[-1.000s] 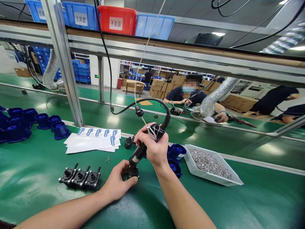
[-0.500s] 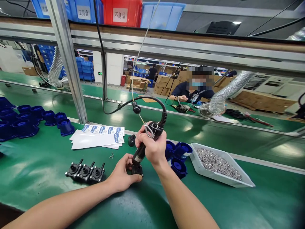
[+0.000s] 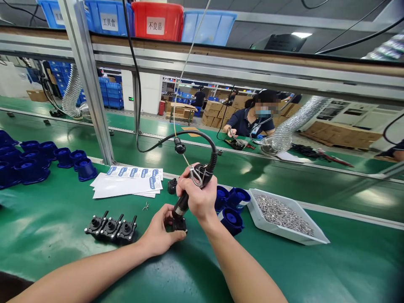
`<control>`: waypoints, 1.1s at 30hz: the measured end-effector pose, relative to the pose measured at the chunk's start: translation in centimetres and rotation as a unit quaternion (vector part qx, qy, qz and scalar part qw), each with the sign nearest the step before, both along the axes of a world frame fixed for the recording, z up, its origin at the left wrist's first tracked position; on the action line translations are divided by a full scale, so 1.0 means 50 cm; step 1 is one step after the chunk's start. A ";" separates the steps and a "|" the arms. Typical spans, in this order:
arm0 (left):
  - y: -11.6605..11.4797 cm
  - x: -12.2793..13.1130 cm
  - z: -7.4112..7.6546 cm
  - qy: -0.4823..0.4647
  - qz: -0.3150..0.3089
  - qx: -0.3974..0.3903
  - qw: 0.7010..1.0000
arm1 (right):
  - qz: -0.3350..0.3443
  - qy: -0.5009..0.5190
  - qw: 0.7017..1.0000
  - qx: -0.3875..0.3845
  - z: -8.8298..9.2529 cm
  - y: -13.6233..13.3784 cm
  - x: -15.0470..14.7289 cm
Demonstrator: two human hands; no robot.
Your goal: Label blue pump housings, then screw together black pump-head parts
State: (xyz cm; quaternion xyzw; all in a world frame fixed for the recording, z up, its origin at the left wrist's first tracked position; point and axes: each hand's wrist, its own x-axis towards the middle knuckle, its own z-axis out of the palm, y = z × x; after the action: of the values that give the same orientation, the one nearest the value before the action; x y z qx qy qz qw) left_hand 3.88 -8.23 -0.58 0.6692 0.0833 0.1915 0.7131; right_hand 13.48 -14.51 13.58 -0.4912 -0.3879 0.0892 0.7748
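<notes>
My left hand (image 3: 162,231) is wrapped round a small black housing (image 3: 179,224) on the green work surface (image 3: 151,277). In my right hand (image 3: 200,195) is a black corded screwdriver (image 3: 182,205), tilted, its lower end on the top of that housing; the exact contact point is hidden. Left of my hands, three black housings (image 3: 111,227) with screws at their corners sit in a row. A few loose screws (image 3: 145,206) lie beyond my left hand, near another small black part (image 3: 172,185).
A white tray (image 3: 318,240) of screws stands at the right, beside blue cups (image 3: 231,219). More blue cups (image 3: 31,168) and label sheets (image 3: 126,185) lie at the left. A cable and cord hang above my hands. A person (image 3: 251,120) sits across the bench.
The whole view has shifted slightly. My hands keep their hold on the housing and screwdriver. Across the bench, the person's head and hand have moved a little.
</notes>
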 end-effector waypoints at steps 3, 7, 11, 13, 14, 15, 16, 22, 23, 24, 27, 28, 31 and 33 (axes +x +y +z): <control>0.001 0.000 -0.004 -0.003 0.019 0.018 1.000 | -0.015 -0.010 1.000 0.003 0.007 -0.011 0.009; 0.014 0.003 -0.005 -0.002 0.082 0.046 0.996 | -0.061 -0.027 0.997 0.035 0.026 -0.041 0.034; 0.022 0.006 -0.001 0.005 0.104 0.065 0.992 | -0.056 -0.030 0.998 0.016 0.034 -0.060 0.049; 0.021 0.008 -0.001 0.008 0.105 0.069 0.992 | -0.037 -0.031 0.999 0.006 0.032 -0.059 0.047; 0.020 0.008 -0.001 0.008 0.106 0.070 0.992 | -0.031 -0.031 0.999 0.004 0.031 -0.057 0.045; 0.019 0.009 -0.002 0.008 0.107 0.072 0.992 | -0.028 -0.031 0.999 0.002 0.029 -0.054 0.043; 0.019 0.010 -0.003 0.009 0.108 0.072 0.992 | -0.028 -0.030 0.999 0.002 0.029 -0.052 0.041; 0.017 0.012 -0.008 0.010 0.103 0.064 0.993 | -0.021 -0.024 0.999 -0.003 0.027 -0.047 0.036; 0.017 0.013 -0.009 0.010 0.102 0.061 0.993 | -0.014 -0.024 1.000 -0.001 0.025 -0.045 0.034; 0.017 0.013 -0.009 0.010 0.100 0.056 0.993 | -0.006 -0.024 1.000 0.002 0.023 -0.044 0.031; 0.017 0.015 -0.009 0.009 0.094 0.043 0.995 | 0.006 -0.024 1.000 0.010 0.014 -0.038 0.021; 0.018 0.015 -0.009 0.008 0.092 0.039 0.995 | 0.005 -0.024 1.000 0.010 0.012 -0.036 0.018; 0.019 0.017 -0.010 0.008 0.090 0.033 0.995 | -0.006 -0.019 1.000 0.012 0.008 -0.033 0.013; 0.019 0.017 -0.011 0.009 0.092 0.031 0.995 | -0.010 -0.014 1.000 0.017 0.007 -0.032 0.013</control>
State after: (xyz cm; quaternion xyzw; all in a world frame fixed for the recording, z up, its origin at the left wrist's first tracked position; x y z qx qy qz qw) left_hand 4.74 -7.28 -1.14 0.6822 0.1450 0.2531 0.6705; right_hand 14.13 -16.10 13.95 -0.4834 -0.3953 0.0676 0.7782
